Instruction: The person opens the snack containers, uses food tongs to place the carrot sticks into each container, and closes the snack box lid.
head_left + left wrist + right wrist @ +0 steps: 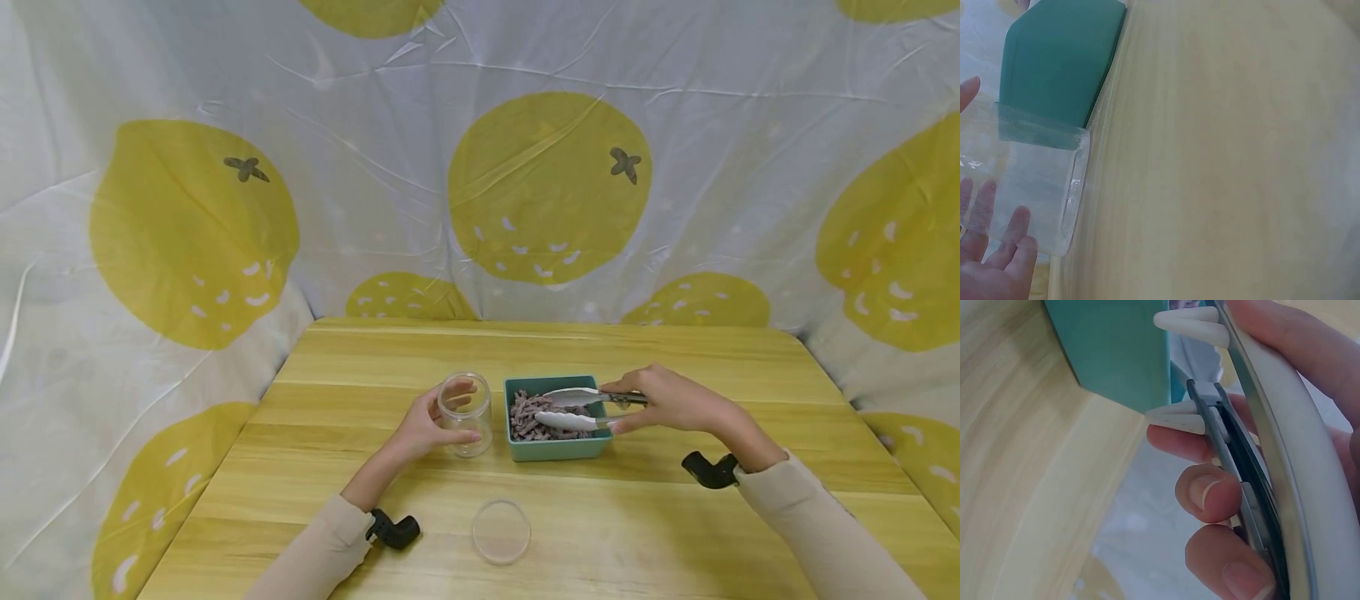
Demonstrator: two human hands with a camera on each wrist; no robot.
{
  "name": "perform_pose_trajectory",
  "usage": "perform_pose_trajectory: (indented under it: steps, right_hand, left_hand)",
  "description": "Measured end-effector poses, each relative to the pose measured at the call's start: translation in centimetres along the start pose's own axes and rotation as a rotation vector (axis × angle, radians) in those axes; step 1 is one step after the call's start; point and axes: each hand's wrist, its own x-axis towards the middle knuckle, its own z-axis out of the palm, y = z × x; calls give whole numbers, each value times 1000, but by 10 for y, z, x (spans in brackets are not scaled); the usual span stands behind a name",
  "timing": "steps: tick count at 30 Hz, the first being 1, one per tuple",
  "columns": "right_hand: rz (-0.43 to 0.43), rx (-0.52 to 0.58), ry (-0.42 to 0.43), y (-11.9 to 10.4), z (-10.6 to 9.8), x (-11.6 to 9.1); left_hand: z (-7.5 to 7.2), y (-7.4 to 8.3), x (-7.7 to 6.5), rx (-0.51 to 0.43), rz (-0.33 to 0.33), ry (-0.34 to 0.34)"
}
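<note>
My left hand (420, 428) holds a clear jar (471, 429) upright on the table, thumb on the near side and fingers round the far side. The jar's mouth is uncovered, and its see-through wall shows my fingers (1017, 226) in the left wrist view. Just right of it stands a green rectangular box (558, 452) with a heap of brownish-purple strips (527, 415) inside. My right hand (671, 402) grips metal tongs (572, 397) between thumb and fingers. Their white tips are spread apart over the strips, reaching in across the box's right rim.
A round clear lid (502, 533) lies flat on the wooden table (637, 533), nearer me than the jar and box. A white curtain (375, 167) printed with yellow fruit hangs behind the table and along both sides. Each wrist wears a black camera mount (396, 530).
</note>
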Motion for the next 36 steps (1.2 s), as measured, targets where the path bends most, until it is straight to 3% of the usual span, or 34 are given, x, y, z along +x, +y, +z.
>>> perform_pose_trajectory:
  steps: [18,36]
  right_hand:
    - [1,-107,-15,-7,-5,-4]
    - [-32,-22,8,-3,-21,-11]
  left_hand:
    - [0,1,0,9,-1,4]
    - [1,1,0,21,4,-2]
